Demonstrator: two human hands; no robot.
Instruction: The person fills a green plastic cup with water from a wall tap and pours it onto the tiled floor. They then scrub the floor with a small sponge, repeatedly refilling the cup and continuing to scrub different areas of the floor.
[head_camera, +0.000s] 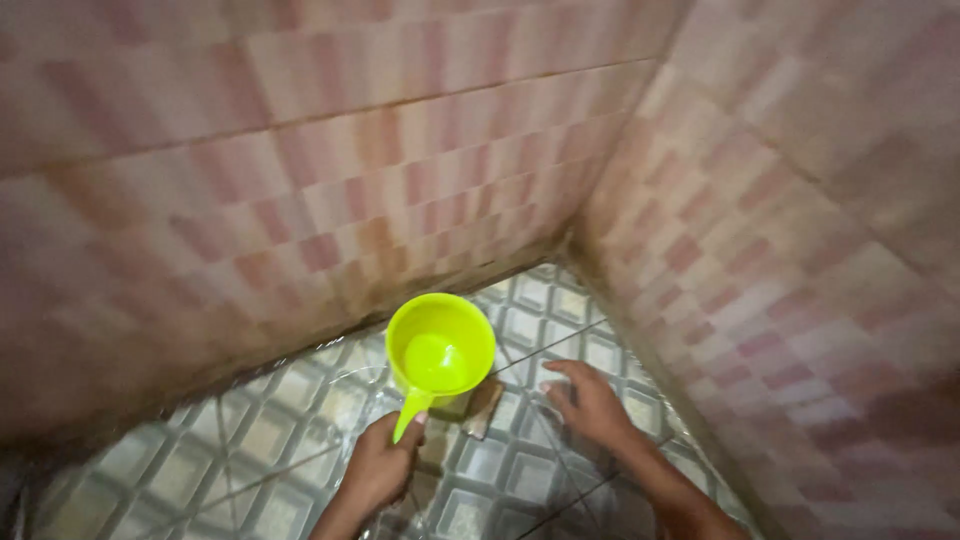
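Where two tiled walls (300, 200) meet, wet floor (280, 430); above it, green dipper (440, 350), light, stiff, likely slick. Left hand (378, 468) fingers curl round its handle; right hand (590, 402), fingers spread, presses the floor beside it.

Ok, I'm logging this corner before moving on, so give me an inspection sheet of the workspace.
Surface: tiled floor, patterned squares, glossy and seemingly wet.
Job's things: bright green plastic dipper, held by its handle, bowl upright above the floor.
Clutter: a small brownish flat thing on the floor under the dipper; cannot tell what it is.
Grippers: left hand closed on the dipper's handle; right hand palm down, fingers spread, at the floor.
Cables: nothing seen.
Surroundings: two pink-checked tiled walls meeting in a corner, dark grime along the base.
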